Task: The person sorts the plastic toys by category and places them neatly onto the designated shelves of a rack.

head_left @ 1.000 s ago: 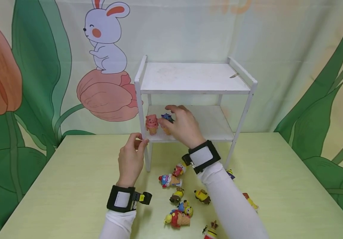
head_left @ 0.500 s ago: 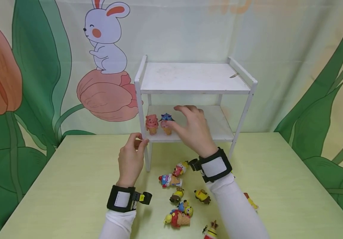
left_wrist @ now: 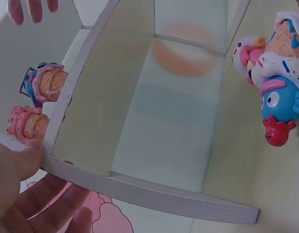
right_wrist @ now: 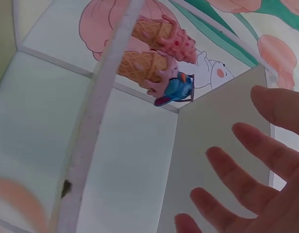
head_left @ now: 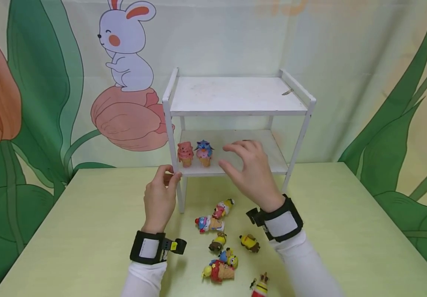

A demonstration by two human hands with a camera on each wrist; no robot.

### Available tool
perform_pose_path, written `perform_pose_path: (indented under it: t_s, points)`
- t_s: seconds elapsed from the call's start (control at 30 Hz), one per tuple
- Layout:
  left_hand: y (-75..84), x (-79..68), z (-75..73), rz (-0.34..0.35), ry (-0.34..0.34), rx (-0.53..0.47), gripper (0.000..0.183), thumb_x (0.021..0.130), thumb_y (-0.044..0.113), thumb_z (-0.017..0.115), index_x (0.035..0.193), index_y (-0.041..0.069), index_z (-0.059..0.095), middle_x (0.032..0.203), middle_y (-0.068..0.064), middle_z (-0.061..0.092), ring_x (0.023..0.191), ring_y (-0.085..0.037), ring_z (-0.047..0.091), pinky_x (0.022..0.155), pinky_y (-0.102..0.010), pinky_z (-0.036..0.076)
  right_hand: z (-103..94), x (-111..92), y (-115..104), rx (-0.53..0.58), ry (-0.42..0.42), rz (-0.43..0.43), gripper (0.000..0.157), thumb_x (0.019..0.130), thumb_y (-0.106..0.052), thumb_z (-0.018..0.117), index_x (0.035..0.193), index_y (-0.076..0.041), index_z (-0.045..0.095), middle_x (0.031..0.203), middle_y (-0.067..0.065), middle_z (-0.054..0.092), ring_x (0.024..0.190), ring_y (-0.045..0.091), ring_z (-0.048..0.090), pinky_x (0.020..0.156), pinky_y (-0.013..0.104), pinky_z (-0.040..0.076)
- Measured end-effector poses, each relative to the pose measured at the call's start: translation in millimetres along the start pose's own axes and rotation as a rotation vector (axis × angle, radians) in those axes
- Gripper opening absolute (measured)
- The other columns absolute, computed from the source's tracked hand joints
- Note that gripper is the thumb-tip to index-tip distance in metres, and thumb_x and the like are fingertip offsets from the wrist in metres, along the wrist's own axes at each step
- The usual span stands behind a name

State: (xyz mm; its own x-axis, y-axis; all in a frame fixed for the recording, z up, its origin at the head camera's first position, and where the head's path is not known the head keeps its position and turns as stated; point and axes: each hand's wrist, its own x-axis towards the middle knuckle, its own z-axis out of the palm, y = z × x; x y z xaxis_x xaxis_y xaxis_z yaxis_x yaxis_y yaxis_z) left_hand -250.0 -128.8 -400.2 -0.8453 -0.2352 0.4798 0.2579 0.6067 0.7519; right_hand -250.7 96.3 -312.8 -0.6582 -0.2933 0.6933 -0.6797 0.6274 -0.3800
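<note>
A white two-tier shelf (head_left: 236,97) stands on the table. On its lower tier, at the left, a pink ice-cream-cone figurine (head_left: 186,154) and a blue-topped ice-cream-cone figurine (head_left: 204,154) stand upright side by side. My left hand (head_left: 160,202) holds the shelf's front left leg (left_wrist: 110,183), thumb on one side and fingers on the other in the left wrist view. My right hand (head_left: 252,177) hovers before the lower tier, right of the blue-topped figurine (right_wrist: 181,89), fingers spread and touching nothing.
Several toy figurines lie on the table before the shelf, among them a blue-headed cone figurine (head_left: 209,224), a red-and-yellow cone figurine (head_left: 219,271), a yellow-and-brown figurine (head_left: 250,243) and a crowned figurine (head_left: 260,286). A printed cloth (head_left: 213,37) hangs behind.
My right hand has let go of the blue-topped figurine and drawn away to the right, leaving it standing. My left hand stays on the shelf leg. The head view has shifted slightly.
</note>
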Motion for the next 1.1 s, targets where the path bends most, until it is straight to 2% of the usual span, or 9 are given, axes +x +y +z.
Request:
perform_pose_path:
  t_s: [0.2, 0.43, 0.6, 0.73, 1.1]
  points:
    - [0.5, 0.1, -0.2, 0.006, 0.002, 0.005, 0.024, 0.098, 0.023, 0.062, 0.116, 0.007, 0.059, 0.093, -0.013, 0.071, 0.079, -0.028, 0.064, 0.06, -0.036, 0.043, 0.4, -13.4, 8.4, 0.042, 0.007, -0.071, 0.022, 0.09, -0.015, 0.072, 0.109, -0.004, 0.071, 0.109, 0.011, 0.066, 0.108, 0.028, 0.051, 0.093, 0.045, 0.038]
    - [1.6, -0.5, 1.5, 0.003, -0.008, 0.01, 0.026, 0.098, 0.023, 0.061, 0.118, 0.007, 0.058, 0.093, -0.013, 0.07, 0.08, -0.028, 0.065, 0.061, -0.036, 0.044, 8.0, -30.0, 23.1, 0.102, -0.05, -0.183, 0.016, 0.091, -0.009, 0.069, 0.106, -0.002, 0.071, 0.101, 0.008, 0.07, 0.097, 0.022, 0.06, 0.088, 0.04, 0.043]
    - [2.9, -1.1, 0.9, 0.007, 0.002, 0.019, 0.026, 0.097, 0.023, 0.062, 0.118, 0.006, 0.058, 0.094, -0.014, 0.07, 0.082, -0.029, 0.066, 0.061, -0.037, 0.043, 18.1, -35.0, 25.0, 0.102, -0.151, -0.236, 0.018, 0.091, -0.011, 0.069, 0.108, -0.004, 0.07, 0.104, 0.005, 0.069, 0.1, 0.02, 0.061, 0.089, 0.035, 0.047]
    - [3.2, -0.9, -1.0, 0.008, 0.005, 0.023, 0.027, 0.097, 0.023, 0.062, 0.118, 0.006, 0.058, 0.095, -0.015, 0.07, 0.082, -0.03, 0.066, 0.062, -0.037, 0.044, 28.5, -35.7, 21.1, 0.055, -0.243, -0.263, 0.019, 0.093, -0.014, 0.067, 0.109, -0.005, 0.069, 0.106, 0.005, 0.069, 0.101, 0.019, 0.062, 0.089, 0.034, 0.048]
    - [1.3, -1.2, 0.0, 0.013, -0.005, 0.03, 0.027, 0.098, 0.024, 0.061, 0.119, 0.008, 0.058, 0.095, -0.014, 0.07, 0.082, -0.028, 0.065, 0.062, -0.037, 0.046, 61.6, -45.8, 21.4, 0.009, -0.451, -0.224, 0.027, 0.094, -0.019, 0.067, 0.118, -0.006, 0.066, 0.111, 0.008, 0.067, 0.101, 0.02, 0.062, 0.087, 0.033, 0.049]
